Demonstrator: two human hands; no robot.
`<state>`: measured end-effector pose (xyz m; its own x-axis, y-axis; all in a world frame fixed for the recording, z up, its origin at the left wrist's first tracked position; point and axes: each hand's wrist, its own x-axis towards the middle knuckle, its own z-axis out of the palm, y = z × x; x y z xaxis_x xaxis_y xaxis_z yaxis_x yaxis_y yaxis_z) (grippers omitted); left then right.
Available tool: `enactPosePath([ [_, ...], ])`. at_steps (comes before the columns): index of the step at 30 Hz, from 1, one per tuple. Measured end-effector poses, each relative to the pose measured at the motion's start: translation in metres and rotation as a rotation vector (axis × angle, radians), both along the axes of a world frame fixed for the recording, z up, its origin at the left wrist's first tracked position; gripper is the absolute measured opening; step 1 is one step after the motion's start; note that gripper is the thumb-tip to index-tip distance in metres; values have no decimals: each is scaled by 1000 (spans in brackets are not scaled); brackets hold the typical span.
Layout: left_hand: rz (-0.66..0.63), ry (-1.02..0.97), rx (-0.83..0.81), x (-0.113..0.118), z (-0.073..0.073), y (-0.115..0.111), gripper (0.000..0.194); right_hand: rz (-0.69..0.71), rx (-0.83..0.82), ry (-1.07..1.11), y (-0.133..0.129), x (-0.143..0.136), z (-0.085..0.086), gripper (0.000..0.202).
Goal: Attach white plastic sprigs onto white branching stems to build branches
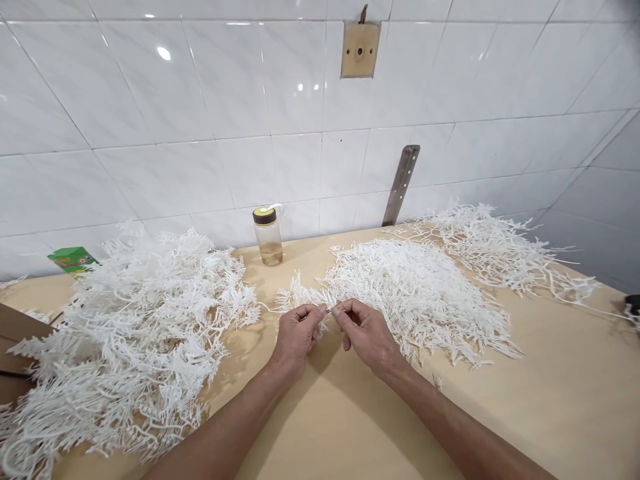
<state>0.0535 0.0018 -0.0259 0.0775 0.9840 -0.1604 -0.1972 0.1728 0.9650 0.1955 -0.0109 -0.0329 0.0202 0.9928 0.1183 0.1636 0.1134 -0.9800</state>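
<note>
My left hand (299, 331) and my right hand (364, 330) meet in the middle of the table, thumbs and fingertips pinched close together. Between them is a small white branched plastic piece (300, 293), whose sprigs show just behind the left fingers. How much of it each hand grips is partly hidden by the fingers. Right behind my right hand spreads a heap of short white sprigs (415, 287). Off to the left lies a larger, fluffy pile of white branched strands (145, 333), with a thin stem reaching toward my left hand.
A lidded bottle (269, 240) with some brownish liquid stands near the tiled wall. A metal strip (401, 187) leans on the wall. Bare white stems (500, 247) lie at the back right. A green box (74, 259) and brown cardboard (20, 333) sit at the left.
</note>
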Motion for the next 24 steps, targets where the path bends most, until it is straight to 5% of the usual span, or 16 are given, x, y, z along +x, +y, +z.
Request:
enactPosePath([
  [10, -73, -16, 0, -5, -1, 4, 45, 33, 73, -95, -2, 0, 2, 28],
  [18, -14, 19, -7, -3, -3, 3, 42, -20, 154, -164, 1, -2, -15, 17],
  [24, 104, 210, 189, 0, -11, 2, 31, -156, 204, -294, 0, -9, -21, 14],
])
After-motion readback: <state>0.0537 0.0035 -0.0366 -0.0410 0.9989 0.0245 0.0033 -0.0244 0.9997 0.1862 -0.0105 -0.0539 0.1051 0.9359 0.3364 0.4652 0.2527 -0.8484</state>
